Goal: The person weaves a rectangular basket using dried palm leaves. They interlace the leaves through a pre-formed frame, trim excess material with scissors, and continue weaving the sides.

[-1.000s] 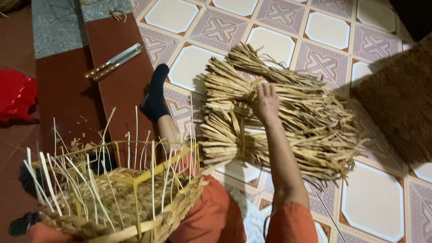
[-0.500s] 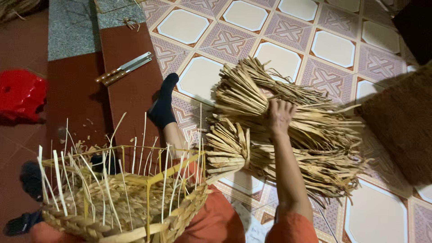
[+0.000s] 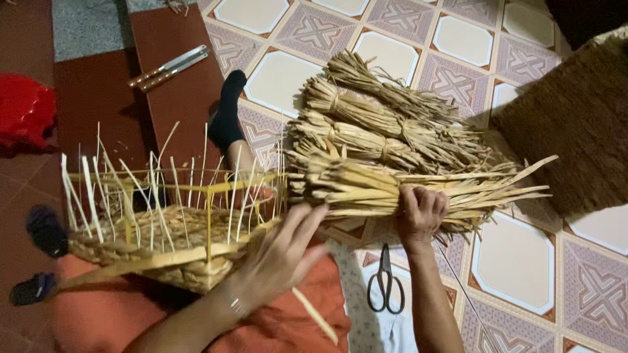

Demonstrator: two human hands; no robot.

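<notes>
My right hand [image 3: 420, 212] grips a tied bundle of dried straw strips [image 3: 366, 186] and holds it a little above the floor. Behind it lie more tied straw bundles [image 3: 373, 121] in a heap on the tiles. My left hand [image 3: 278, 255] is open, fingers spread, beside the rim of a half-woven basket [image 3: 157, 242] that rests on my lap. Thin upright stakes stick up from the basket's rim. My leg in a black sock [image 3: 227, 117] stretches toward the bundles.
Black scissors [image 3: 384, 281] lie on the tiles by my right forearm. A folded knife-like tool [image 3: 169, 67] rests on a brown board [image 3: 176, 98]. A red cloth [image 3: 25, 114] lies at the left, a woven brown mat [image 3: 575, 131] at the right.
My right hand has pulled one straw bundle off the heap toward me. My left hand has come into view next to the basket. The scissors now show.
</notes>
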